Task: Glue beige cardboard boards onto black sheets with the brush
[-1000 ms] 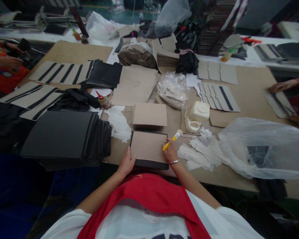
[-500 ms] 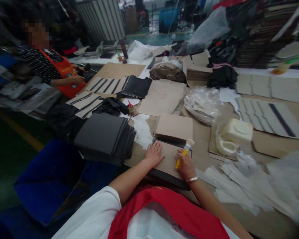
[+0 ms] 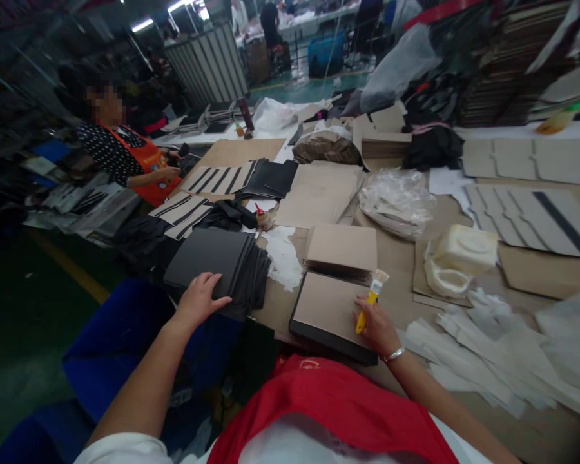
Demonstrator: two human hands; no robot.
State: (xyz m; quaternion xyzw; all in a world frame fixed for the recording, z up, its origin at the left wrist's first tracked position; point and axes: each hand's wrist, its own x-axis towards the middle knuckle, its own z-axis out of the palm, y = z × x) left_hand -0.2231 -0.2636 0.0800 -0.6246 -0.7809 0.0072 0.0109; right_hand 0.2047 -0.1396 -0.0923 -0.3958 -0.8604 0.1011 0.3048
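My left hand (image 3: 202, 299) rests on the near edge of a stack of black sheets (image 3: 210, 258), thumb and fingers apart. In my right hand (image 3: 377, 325) is a paintbrush (image 3: 368, 307) with a yellow handle and pale bristles, which point up and away from me. That hand lies at the right edge of a tan board (image 3: 331, 303) on top of a black pile near the table's front. Just behind it sits a stack of tan boards (image 3: 342, 246).
To the right stand a cut-open white plastic jug (image 3: 464, 254) and pale scrap strips (image 3: 473, 354). A small glue bottle with a red tip (image 3: 262, 218) is beyond the black stack. Across the table, a person in an orange apron (image 3: 149, 169) works. Blue bags (image 3: 96, 341) lie below left.
My left hand has left the tan board and moved left onto the black stack. My right hand still holds the paintbrush at the board's right side. The view has shifted slightly.
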